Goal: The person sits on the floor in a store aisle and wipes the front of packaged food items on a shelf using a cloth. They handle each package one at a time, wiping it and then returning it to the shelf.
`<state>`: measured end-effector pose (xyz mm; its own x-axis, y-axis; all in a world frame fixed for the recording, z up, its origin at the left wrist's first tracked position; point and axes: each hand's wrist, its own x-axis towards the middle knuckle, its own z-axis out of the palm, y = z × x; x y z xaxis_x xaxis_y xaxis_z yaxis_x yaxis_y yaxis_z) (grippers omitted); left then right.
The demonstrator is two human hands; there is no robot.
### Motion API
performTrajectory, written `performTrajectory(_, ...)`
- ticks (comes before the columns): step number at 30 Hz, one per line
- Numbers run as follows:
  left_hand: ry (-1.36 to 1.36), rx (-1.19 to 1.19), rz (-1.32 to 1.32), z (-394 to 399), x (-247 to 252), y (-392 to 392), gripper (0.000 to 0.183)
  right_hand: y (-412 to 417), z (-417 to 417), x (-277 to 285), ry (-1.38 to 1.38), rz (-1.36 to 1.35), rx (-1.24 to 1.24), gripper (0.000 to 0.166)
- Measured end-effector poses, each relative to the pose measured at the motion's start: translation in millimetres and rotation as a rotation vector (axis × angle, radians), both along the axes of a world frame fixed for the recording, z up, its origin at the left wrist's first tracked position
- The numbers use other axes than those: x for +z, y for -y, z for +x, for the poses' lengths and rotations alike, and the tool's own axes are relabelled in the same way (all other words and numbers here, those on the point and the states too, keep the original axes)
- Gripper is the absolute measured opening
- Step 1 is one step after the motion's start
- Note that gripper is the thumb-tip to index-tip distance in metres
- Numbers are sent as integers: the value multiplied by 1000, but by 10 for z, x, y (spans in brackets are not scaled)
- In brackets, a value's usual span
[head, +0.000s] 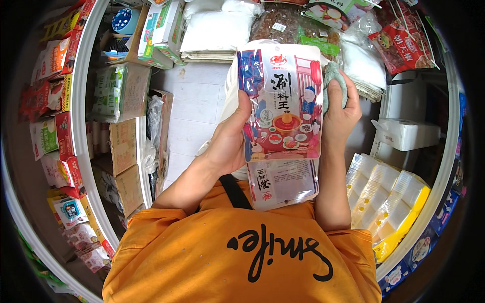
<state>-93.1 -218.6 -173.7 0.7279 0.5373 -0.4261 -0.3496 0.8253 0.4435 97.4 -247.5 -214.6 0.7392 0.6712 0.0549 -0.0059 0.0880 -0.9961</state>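
My left hand (231, 132) grips the left edge of a printed plastic food packet (282, 102), its thumb on the front. The packet is upright before my chest and shows a hot pot picture. Behind and below it a second packet (284, 181) of the same brand hangs folded out or separate; which one I cannot tell. My right hand (343, 98) pinches a folded grey-green cloth (333, 85) between thumb and fingers, beside the packet's upper right edge.
Shelves of packets (70, 170) curve along the left, near cardboard boxes (125, 147). White bags (216, 34) and red chili packets (403, 47) lie ahead. On the right are a white box (409, 134) and a yellow-edged pack of clear containers (386, 200). Pale tiled floor (189, 102) shows between.
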Motion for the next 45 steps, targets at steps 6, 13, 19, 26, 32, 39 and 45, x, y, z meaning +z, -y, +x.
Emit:
performTrajectory(6,-17,6,73,-10,77,5,67,-1,17,-7,69,-62,-27,26)
performTrajectory(13,-17,16,95,-28,125,20,67,0,26,-13,95,-64,-25,26)
performTrajectory(19,-23,-4,100,-39,184,23,70,3,36,-33,28,-47,-11,26)
performTrajectory(26,-35,-10,96,-36,240,34,70,9,42,-54,-7,-24,9,25)
performTrajectory(32,-30,-38,100,-42,246,33,74,23,76,-108,-30,-44,21,26)
performTrajectory(39,-32,-46,126,-35,272,28,74,19,59,-77,-55,-49,17,26)
performTrajectory(45,-44,15,89,-17,278,50,69,24,74,-133,-84,-29,28,26)
